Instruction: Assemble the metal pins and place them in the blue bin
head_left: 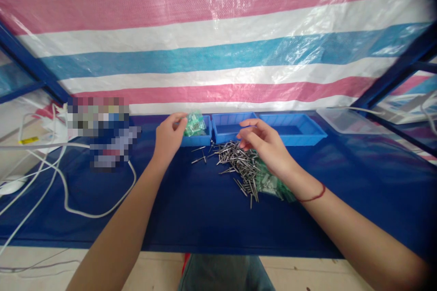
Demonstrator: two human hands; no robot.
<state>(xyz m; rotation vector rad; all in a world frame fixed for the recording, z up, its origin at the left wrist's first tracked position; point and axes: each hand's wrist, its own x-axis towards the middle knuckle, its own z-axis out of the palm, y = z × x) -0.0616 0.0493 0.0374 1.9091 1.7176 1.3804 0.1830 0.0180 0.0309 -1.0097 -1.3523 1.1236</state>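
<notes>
Bare forearms reach up from the bottom corners of the frame, with a denim-clad lap (225,275) showing between them at the bottom edge. Both arms stretch over a dark blue table (191,209).

At centre left, the left hand (169,135) is at the rim of a small blue bin (200,139). Its thumb and forefinger are drawn together against the green parts (195,123) heaped in that bin; whether the pinch actually holds one, I can't tell.

At centre right, the right hand (263,144) hangs half open, fingers loosely curled and spread, just above a pile of metal pins (237,161) scattered on the table. More green pieces (273,187) lie under that wrist, which wears a red string bracelet (312,198).

Beside the small bin, toward the right, stand a middle blue bin (232,128) and a wider blue tray (295,129), side by side along the back of the table. A clear plastic tray (344,119) sits further right. White cables (68,191) loop across the left of the frame, and a striped pink, white and blue tarp (218,32) fills the top half.
</notes>
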